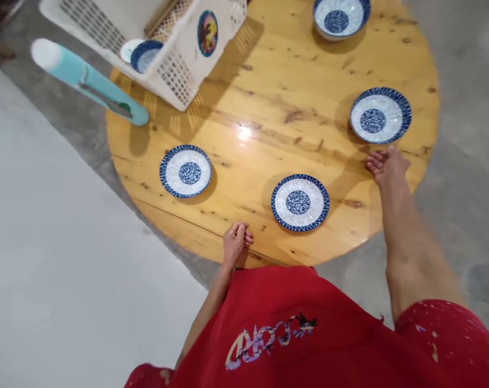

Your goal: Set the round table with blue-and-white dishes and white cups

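My right hand [385,164] is beside the near rim of a blue-and-white bowl [374,121] on the right of the round table. Its fingers are loosely bent and apart, not wrapped round the bowl; whether the thumb touches the rim I cannot tell. My left hand [235,240] rests at the table's near edge, fingers curled in, with nothing seen in them. Between my hands lies a blue-rimmed dish [300,202], and a similar dish [186,171] lies farther left. Both have a dark patterned centre.
Another blue-and-white bowl [341,19] stands at the far right of the wooden table [269,140]. A white plastic basket [180,81] with dishes inside is at the back left. Near it stands a light-blue cylindrical object [91,81]. A white surface [67,242] borders the left side.
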`<state>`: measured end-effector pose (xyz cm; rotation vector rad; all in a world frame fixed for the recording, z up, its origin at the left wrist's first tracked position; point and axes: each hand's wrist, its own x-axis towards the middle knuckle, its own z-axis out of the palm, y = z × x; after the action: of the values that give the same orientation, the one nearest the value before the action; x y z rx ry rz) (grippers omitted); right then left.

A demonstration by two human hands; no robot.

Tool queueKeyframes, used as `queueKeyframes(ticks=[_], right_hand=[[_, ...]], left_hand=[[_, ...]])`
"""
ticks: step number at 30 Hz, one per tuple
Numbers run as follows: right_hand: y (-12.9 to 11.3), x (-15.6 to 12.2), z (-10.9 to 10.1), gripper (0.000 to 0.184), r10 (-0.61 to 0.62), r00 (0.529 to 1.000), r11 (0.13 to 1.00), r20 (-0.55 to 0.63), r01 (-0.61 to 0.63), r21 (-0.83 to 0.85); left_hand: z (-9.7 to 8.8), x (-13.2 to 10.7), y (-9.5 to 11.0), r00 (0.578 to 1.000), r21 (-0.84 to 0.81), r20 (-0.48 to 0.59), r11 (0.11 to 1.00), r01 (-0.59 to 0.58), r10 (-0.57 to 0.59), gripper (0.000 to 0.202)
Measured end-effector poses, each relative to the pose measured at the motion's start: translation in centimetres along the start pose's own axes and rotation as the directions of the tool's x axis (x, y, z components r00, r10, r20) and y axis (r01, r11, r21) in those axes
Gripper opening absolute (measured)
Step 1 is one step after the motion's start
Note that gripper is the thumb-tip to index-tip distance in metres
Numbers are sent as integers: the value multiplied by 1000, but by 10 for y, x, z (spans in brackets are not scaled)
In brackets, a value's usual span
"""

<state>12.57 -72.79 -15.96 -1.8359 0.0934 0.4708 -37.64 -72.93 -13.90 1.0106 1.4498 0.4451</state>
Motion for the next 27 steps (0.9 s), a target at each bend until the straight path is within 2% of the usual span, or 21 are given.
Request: queueKeyframes(ticks=[3,10,13,16,27], right_hand=[[-9,-2,0,39,170,984,980,45,-173,96],[-29,-17,14,33,202,979,972,30,-204,114],[-32,-18,20,27,192,981,973,18,-192,130],[-32,-10,23,24,180,984,974,16,-180,140],[-25,5,27,20,118,992,986,-49,-111,123]], left_hand=[[0,-1,3,1000,-18,-21,1000,8,-8,36],[-5,-4,8,1000,29,-22,1000,0,0,37],[-8,-2,7,999,92,-51,996,4,1,39],[-9,5,4,999,125,-36,992,3,1,40],[-9,8,1,999,94,-27,995,21,-19,47]])
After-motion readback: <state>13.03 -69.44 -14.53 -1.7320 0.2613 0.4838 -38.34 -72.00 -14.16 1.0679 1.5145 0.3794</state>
